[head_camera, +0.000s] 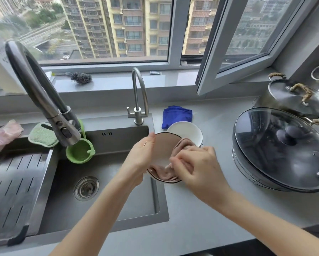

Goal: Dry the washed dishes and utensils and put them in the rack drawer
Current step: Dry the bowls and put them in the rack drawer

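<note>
A pinkish bowl with a dark rim (163, 150) is held tilted over the sink's right edge. My left hand (141, 156) grips its left rim, thumb on the top edge. My right hand (193, 163) clutches a pink-brown cloth (166, 173) that lies bunched inside the bowl and over its right rim. Just behind the bowl, a white bowl (185, 133) sits on the counter. The rack drawer is not in view.
A steel sink (103, 196) with a drain rack (12, 191) lies at left, under a pull-down faucet (44, 100) and a small tap (139, 95). A blue cloth (177, 115) lies behind the white bowl. A lidded wok (282, 150) and a steel pot (293, 97) stand at right.
</note>
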The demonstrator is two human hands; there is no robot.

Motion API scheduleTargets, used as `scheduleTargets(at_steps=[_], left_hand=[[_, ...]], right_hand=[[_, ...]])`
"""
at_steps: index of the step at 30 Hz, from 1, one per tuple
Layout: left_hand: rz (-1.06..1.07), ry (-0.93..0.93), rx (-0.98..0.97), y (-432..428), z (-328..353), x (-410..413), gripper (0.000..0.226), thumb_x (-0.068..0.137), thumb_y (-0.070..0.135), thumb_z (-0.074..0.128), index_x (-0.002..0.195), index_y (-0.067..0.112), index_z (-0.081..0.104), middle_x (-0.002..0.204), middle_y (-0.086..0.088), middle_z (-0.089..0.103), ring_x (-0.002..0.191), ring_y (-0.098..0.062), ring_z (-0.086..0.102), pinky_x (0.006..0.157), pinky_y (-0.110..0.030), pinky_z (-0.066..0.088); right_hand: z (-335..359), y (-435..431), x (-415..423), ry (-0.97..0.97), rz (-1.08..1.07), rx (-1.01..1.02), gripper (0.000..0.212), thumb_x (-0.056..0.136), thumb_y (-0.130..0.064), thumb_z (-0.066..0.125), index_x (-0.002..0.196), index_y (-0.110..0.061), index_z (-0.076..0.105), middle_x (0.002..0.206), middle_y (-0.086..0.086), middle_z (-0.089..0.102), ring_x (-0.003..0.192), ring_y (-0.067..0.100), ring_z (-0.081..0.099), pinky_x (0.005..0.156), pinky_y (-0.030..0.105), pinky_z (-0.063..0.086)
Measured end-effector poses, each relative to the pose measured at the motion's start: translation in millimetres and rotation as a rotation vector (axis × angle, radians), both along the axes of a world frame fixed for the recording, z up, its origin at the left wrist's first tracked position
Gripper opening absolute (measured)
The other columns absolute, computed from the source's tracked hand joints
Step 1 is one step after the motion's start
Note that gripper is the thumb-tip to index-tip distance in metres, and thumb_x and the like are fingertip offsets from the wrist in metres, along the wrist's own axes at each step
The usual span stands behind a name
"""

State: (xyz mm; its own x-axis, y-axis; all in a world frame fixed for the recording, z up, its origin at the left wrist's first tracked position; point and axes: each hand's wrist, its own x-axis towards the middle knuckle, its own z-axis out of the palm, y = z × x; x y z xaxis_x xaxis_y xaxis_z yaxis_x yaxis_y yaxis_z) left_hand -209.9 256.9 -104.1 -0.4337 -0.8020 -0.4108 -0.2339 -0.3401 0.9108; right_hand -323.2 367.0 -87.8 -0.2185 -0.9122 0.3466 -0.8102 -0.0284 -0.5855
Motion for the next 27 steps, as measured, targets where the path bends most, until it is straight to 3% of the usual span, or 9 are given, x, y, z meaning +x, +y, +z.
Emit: scheduleTargets(at_steps=[3,5,8,10,13,17,19,23,27], left_hand=[[0.039,0.021,-0.033,-2,-1,-2,0.040,0.098,0.050,0.031,0.088,0.027,0.062,0.103,0.001,0.068,0.106,-0.023,0.061,0.085,-0.035,0.047],[0.053,0.028,-0.034,-5,0,-2,0.041,0.097,0.052,0.030,0.090,0.028,0.062,0.103,0.002,0.069,0.104,-0.024,0.062,0.076,-0.032,0.045],[0.009,0.069,-0.091,-7,3,-7,0.037,0.098,0.049,0.030,0.086,0.030,0.061,0.094,0.009,0.068,0.097,-0.012,0.064,0.073,-0.023,0.045],[0.000,0.123,-0.136,-1,10,-13,0.033,0.101,0.039,0.032,0.078,0.033,0.055,0.079,0.021,0.058,0.071,0.018,0.058,0.061,-0.002,0.041],[0.018,0.141,-0.264,3,16,-22,0.032,0.101,0.035,0.033,0.078,0.033,0.056,0.080,0.019,0.058,0.058,0.023,0.051,0.054,0.002,0.037],[0.147,0.133,-0.410,11,16,-26,0.030,0.100,0.033,0.037,0.079,0.031,0.059,0.074,0.013,0.061,0.058,0.013,0.055,0.053,-0.006,0.041],[0.207,0.115,-0.454,12,12,-28,0.027,0.099,0.034,0.039,0.082,0.033,0.059,0.080,0.017,0.063,0.073,0.009,0.058,0.066,-0.009,0.044],[0.469,0.109,-0.497,14,4,-40,0.034,0.098,0.038,0.037,0.117,0.019,0.058,0.097,0.018,0.057,0.108,-0.015,0.053,0.095,-0.029,0.043],[0.277,0.100,-0.453,25,-4,-32,0.048,0.089,0.053,0.036,0.132,0.032,0.040,0.113,0.005,0.052,0.106,0.007,0.049,0.095,-0.012,0.039]], right_hand=[[17,-4,-27,-0.281,-0.166,-0.175,0.039,0.081,-0.044,0.060,0.053,-0.016,0.059,0.059,-0.003,0.063,0.058,0.022,0.062,0.061,0.048,0.046],[31,-9,-41,-0.476,-0.175,-0.265,0.030,0.078,-0.036,0.067,0.054,-0.020,0.060,0.070,-0.005,0.063,0.063,0.022,0.061,0.056,0.033,0.045],[33,-24,-39,-0.365,-0.056,-0.133,0.011,0.071,-0.021,0.072,0.075,-0.024,0.063,0.104,-0.014,0.055,0.104,0.019,0.057,0.081,0.031,0.046],[19,-35,-37,-0.272,-0.034,0.027,0.053,0.066,-0.021,0.075,0.112,-0.034,0.052,0.126,-0.014,0.044,0.120,0.013,0.048,0.100,0.030,0.039],[2,-48,-32,-0.486,-0.126,0.050,0.086,0.067,-0.013,0.080,0.135,-0.042,0.037,0.112,-0.026,0.055,0.080,-0.002,0.059,0.088,0.027,0.050],[-7,-62,-26,-0.807,-0.305,0.038,0.049,0.064,0.004,0.076,0.103,-0.025,0.066,0.086,-0.008,0.068,0.079,0.012,0.064,0.088,0.043,0.055],[-11,-62,-25,-1.046,-0.353,0.053,0.039,0.065,0.009,0.073,0.088,-0.021,0.065,0.081,0.000,0.066,0.078,0.020,0.063,0.079,0.043,0.057],[-18,-62,1,-1.660,-0.461,0.171,0.023,0.081,0.002,0.066,0.098,-0.012,0.062,0.074,0.011,0.063,0.062,0.024,0.059,0.043,0.033,0.052],[-24,-71,2,-1.592,-0.574,0.017,0.038,0.075,0.017,0.061,0.101,-0.011,0.061,0.070,0.008,0.064,0.049,0.020,0.059,0.043,0.025,0.050]])
